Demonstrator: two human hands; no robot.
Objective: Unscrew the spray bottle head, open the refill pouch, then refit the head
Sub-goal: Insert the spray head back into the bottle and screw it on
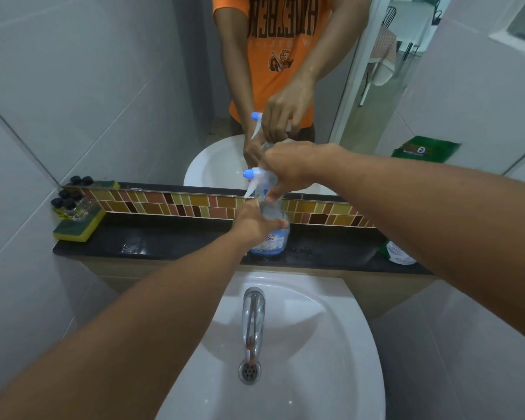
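So left hand [256, 221] grips the bottle [272, 234] mid-ledge [164, 241] while right hand [288, 171] pinches its head [259, 180].

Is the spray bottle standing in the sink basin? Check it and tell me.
No. The spray bottle stands upright on the dark ledge behind the sink, with the left hand around its body and the right hand on its head.

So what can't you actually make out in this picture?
- Head view: the spray bottle neck and collar, covered by the right hand, so how far the head is unscrewed is unclear.
- Bottle label: partly behind the left hand, too blurred to read.
- Refill pouch: mostly hidden behind the right forearm.
- Small jars: contents too small to tell.
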